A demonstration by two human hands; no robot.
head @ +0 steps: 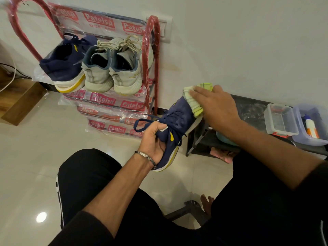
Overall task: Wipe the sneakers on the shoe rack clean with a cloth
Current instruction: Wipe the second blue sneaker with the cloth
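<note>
Pressing the cloth flat-fingered with my right hand onto the navy sneaker toe; left hand should grip its heel firmly

The left hand grips a navy sneaker by its heel end while the right hand presses a yellow-green cloth flat over its toe, and beside them the rack holds another navy sneaker and a grey pair.
</note>
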